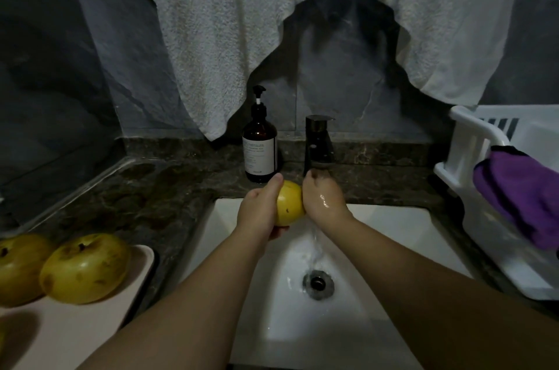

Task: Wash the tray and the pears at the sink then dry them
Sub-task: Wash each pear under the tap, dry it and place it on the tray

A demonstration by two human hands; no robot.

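both hands are clasping one pear [289, 203] from opposite sides: the left hand [259, 210] is curling round it with the thumb lying over the top, and the right hand [323, 199], wet and shining, is pressing its palm against the other flank, so the grip is wrapped on the fruit rather than spread. taking the tap [318, 144] as the landmark, the pear is sitting just below and a little left of the spout, over the back of the sink [393, 227], while the water is falling just right of it, past the right wrist and down toward the drain [317, 283].

two more pears, one [86, 268] nearer the sink and one [18, 268] at the frame edge, are waiting on the tray [90, 324], which is lying on the surface well to the left of the tap and nearer the person. a soap bottle [260, 144] is standing just left of the tap, a white rack [472, 155] with a purple cloth [520, 188] draped on it is sitting to the right, and a towel [227, 21] is hanging on the wall above.

the step in hand looks like rinsing this first pear, with the tray and the other fruit not yet washed. to do it well, the fruit probably wants shifting right into the stream, then turning between the palms so stem end and base both get rubbed. wet skin is likely slippery, so keeping it low over the basin is the safer way.
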